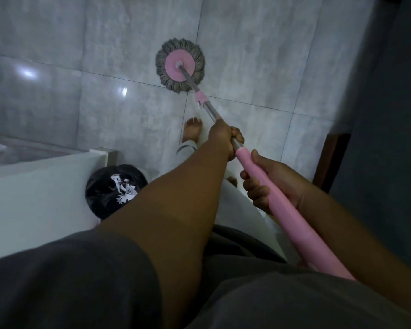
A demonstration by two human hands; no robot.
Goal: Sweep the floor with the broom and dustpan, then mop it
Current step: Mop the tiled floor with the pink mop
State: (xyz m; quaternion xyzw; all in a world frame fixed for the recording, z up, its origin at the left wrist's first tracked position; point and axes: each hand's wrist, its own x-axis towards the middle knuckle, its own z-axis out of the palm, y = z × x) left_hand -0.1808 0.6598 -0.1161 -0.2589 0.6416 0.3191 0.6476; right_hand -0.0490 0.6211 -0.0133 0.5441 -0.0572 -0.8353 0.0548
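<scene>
The left hand (223, 136) is wrapped round the bare metal shaft (211, 110) of a spin mop, just above the pink handle sleeve (290, 212). Its fingers curl under the shaft, so only the knuckles and the back of the hand show. The right hand (269, 186) grips the pink sleeve lower down, thumb on top and fingers curled round from below. Both hands are closed on the mop. The sleeve's near end is cut off behind the right forearm and the dark grey shirt (81, 281) that fills the bottom of the view.

The mop head (179, 65), a pink disc ringed by grey strands, lies flat on the grey tiled floor (128, 32), across a grout line where 2 tiles meet. A short pink collar (201, 99) sits on the shaft between the head and the left hand.

1 bare foot (192, 129) stands on the tiles just beside the left hand, its leg in light trousers mostly covered by the left forearm. Only the toes (232, 180) of the other foot show, near the right hand.

At the left a bin with a black liner (105, 195) holds white scraps, its near side hidden by the left arm. It stands against a white ledge (33, 198). On the right, a dark surface (389, 115) and a brown wooden edge (330, 160) are too dim to identify.
</scene>
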